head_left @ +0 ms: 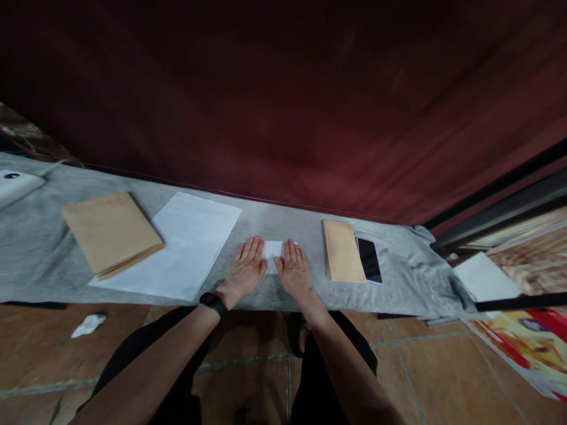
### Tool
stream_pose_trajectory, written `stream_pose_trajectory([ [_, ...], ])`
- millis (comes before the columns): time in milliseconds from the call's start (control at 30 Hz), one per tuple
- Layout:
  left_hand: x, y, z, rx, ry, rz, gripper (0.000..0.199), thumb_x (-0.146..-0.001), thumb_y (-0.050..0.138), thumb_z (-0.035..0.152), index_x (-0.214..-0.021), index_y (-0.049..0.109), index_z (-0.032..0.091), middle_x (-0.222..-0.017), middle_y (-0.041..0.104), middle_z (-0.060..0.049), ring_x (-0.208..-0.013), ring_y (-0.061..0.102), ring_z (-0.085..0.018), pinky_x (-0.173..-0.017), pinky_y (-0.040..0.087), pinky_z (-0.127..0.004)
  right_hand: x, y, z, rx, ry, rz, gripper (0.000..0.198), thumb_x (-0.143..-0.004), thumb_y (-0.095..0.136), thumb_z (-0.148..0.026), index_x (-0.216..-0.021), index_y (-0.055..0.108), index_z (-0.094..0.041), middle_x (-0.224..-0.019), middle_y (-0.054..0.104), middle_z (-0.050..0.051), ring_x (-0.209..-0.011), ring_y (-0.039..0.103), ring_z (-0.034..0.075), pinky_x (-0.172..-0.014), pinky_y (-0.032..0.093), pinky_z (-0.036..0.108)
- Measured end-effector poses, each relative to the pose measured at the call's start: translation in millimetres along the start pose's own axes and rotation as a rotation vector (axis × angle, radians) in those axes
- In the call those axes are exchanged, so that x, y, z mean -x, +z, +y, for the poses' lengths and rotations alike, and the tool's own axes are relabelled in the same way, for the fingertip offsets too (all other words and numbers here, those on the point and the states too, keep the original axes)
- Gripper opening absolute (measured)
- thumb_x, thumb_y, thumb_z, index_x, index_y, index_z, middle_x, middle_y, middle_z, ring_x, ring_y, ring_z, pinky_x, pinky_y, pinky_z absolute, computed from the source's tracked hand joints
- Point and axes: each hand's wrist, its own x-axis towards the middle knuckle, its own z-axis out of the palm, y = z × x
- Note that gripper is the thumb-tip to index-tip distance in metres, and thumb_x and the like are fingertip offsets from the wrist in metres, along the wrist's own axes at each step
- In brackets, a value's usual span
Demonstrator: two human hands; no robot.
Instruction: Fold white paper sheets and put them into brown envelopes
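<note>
Both palms lie flat on a small folded sheet of white paper [272, 250] near the middle of the grey cloth. My left hand [245, 268] covers the paper's left end, fingers stretched out and pointing away from me. Over its right end rests my right hand [293, 268], also flat with fingers extended. The paper's middle shows between the two hands; its ends are hidden under them. Left of my left hand is a stack of large white sheets [186, 242]. To the right of my right hand lies a small stack of brown envelopes [343, 251].
A pile of larger brown envelopes [110, 230] overlaps the white sheets. A phone [369, 260] lies beside the small envelopes. The grey cloth [283, 298] covers a narrow bench against a dark red curtain [283, 118]. At the far left is a white device [18, 186].
</note>
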Motion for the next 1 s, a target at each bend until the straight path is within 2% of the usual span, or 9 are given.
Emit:
stream_pose_trajectory([
  [467,0,2,-8,-0.042,-0.008,0.046,0.062,-0.096,0.031,0.03,-0.153,0.034,0.006,-0.159,0.035,-0.016,-0.15,0.026,-0.026,-0.123,0.017,-0.048,5,-3,10,0.011,0.078,0.01,0.059,-0.106,0.033,-0.042,-0.153,0.034,-0.006,-0.156,0.037,0.019,-0.146,0.034,0.029,-0.119,0.027,0.049],
  [600,-1,-3,-5,-0.035,-0.026,0.039,0.061,-0.098,0.028,0.032,-0.151,0.036,0.002,-0.159,0.034,-0.019,-0.15,0.027,-0.029,-0.123,0.018,-0.05,6,-3,11,0.022,0.076,0.003,0.059,-0.106,0.032,-0.041,-0.153,0.034,-0.007,-0.157,0.036,0.019,-0.146,0.034,0.03,-0.118,0.027,0.049],
  [667,-2,-5,-2,-0.015,0.009,0.058,0.061,-0.099,0.027,0.032,-0.15,0.036,0.001,-0.159,0.034,-0.019,-0.15,0.026,-0.028,-0.124,0.018,-0.048,5,-4,10,0.031,0.081,-0.008,0.06,-0.106,0.034,-0.041,-0.153,0.033,-0.005,-0.157,0.036,0.02,-0.146,0.034,0.03,-0.119,0.027,0.049],
  [833,-2,1,10,0.057,0.207,0.056,0.059,-0.101,0.03,0.037,-0.15,0.038,0.006,-0.159,0.035,-0.016,-0.15,0.028,-0.024,-0.123,0.023,-0.042,4,-7,7,0.039,0.093,-0.02,0.059,-0.105,0.039,-0.038,-0.153,0.033,-0.005,-0.157,0.036,0.02,-0.147,0.033,0.03,-0.119,0.026,0.048],
  [1000,-3,7,15,0.043,0.181,0.034,0.063,-0.101,0.034,0.046,-0.15,0.039,0.007,-0.16,0.033,-0.018,-0.15,0.027,-0.027,-0.123,0.024,-0.044,3,-9,7,0.037,0.098,-0.038,0.059,-0.104,0.041,-0.037,-0.152,0.034,-0.004,-0.156,0.037,0.02,-0.146,0.035,0.03,-0.119,0.026,0.048],
])
